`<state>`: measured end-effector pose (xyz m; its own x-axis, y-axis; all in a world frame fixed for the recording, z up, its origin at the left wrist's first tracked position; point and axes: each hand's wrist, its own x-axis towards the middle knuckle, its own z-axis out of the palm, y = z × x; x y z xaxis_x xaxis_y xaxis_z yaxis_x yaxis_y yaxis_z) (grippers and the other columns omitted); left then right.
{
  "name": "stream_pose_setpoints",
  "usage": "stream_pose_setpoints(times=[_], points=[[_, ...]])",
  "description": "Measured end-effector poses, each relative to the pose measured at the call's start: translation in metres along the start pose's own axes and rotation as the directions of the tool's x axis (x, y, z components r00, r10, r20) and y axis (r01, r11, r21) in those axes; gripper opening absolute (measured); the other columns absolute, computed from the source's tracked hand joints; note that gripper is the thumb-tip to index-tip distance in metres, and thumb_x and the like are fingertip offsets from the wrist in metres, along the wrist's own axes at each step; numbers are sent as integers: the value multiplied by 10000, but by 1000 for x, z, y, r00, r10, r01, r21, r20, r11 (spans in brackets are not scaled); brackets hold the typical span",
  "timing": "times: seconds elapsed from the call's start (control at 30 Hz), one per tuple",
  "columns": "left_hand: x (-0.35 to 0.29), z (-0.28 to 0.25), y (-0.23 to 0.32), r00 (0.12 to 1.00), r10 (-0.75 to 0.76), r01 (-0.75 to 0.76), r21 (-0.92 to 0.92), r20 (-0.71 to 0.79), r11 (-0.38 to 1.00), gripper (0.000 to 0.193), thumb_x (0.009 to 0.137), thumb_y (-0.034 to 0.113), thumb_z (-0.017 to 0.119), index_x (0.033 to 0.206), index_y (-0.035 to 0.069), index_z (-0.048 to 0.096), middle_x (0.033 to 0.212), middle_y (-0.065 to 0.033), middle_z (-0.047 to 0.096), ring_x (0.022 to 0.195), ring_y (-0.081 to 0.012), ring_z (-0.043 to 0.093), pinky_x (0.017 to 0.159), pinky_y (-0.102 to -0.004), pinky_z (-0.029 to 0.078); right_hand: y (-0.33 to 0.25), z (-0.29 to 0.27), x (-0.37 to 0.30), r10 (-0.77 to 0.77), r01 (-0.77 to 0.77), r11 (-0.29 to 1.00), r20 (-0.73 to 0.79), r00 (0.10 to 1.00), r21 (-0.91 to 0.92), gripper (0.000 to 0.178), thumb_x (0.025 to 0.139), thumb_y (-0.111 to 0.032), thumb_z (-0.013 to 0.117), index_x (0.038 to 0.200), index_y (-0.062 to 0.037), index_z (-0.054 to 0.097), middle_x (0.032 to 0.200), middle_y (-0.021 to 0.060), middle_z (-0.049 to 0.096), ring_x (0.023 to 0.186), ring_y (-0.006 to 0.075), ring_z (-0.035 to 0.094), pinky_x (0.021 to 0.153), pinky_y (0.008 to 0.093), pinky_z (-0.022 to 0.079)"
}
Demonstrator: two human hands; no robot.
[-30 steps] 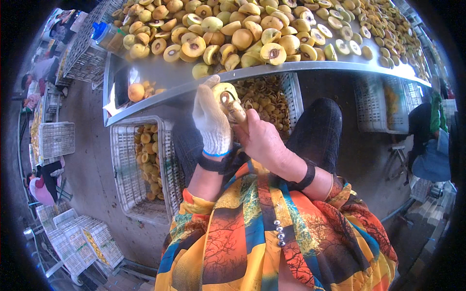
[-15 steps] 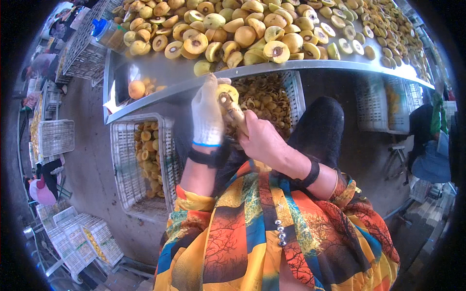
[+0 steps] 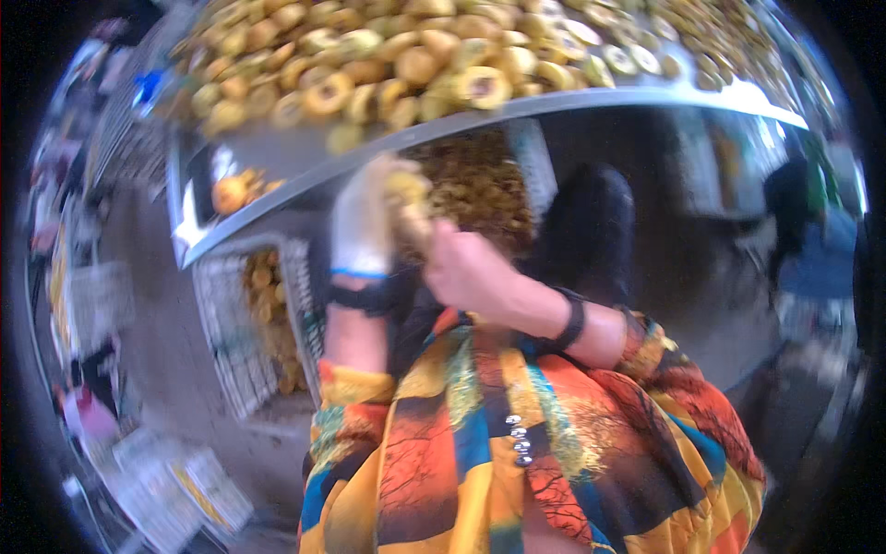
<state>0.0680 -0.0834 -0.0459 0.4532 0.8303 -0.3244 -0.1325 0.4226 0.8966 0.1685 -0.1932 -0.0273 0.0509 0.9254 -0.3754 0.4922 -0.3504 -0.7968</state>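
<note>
My left hand [image 3: 362,217], in a white glove with a blue cuff edge, is wrapped round a yellow peach half [image 3: 406,187]. My bare right hand [image 3: 466,266] grips a short pitting tool [image 3: 417,227] with a pale handle, its front end against the cut face of the fruit. Motion blur hides the tip. Both hands are in front of my lap, just below the metal table edge [image 3: 369,150]. Beneath them, a crate [image 3: 535,164] holds many fruit pieces. On the table lies a large heap of peach halves [image 3: 415,63].
A white crate [image 3: 226,328] partly filled with fruit stands on the floor at my left. A few orange fruit pieces [image 3: 233,192] lie at the table's left corner. Another crate [image 3: 706,175] stands under the table at right, near a person in blue [image 3: 817,254].
The whole view has shifted and blurred, so table, crates and hands appear further left. Both hands keep their hold on the peach half and the pitting tool.
</note>
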Motion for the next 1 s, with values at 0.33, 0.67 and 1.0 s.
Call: stream_pose_setpoints(times=[0.33, 0.67, 1.0], points=[[-19, 20, 5, 949, 102, -110, -12, -297, 994, 471, 915, 479, 406, 1065, 37, 462, 892, -115, 588, 660, -187, 570, 536, -277, 486, -4, 14, 0, -167, 202, 958, -178, 970, 203, 228, 757, -106, 539, 877, 68, 455, 668, 263, 573, 671, 423, 594, 601, 472, 474], [-22, 28, 3, 914, 299, -230, 256, -274, 939, 377, 902, 350, 466, 1062, 11, 501, 855, -100, 582, 631, -174, 558, 528, -267, 467, -1, 12, -12, -135, 179, 919, -148, 980, 351, 226, 761, -98, 546, 899, 61, 465, 754, 250, 591, 747, 404, 602, 655, 440, 480], [-12, 27, 13, 997, 52, -47, 92, -52, 995, 500, 868, 509, 466, 936, 22, 556, 761, -138, 614, 623, -235, 596, 536, -315, 496, 6, -18, -12, -125, 118, 969, 19, 992, 217, 269, 727, -77, 515, 982, 8, 507, 790, 240, 604, 732, 367, 623, 624, 424, 495]])
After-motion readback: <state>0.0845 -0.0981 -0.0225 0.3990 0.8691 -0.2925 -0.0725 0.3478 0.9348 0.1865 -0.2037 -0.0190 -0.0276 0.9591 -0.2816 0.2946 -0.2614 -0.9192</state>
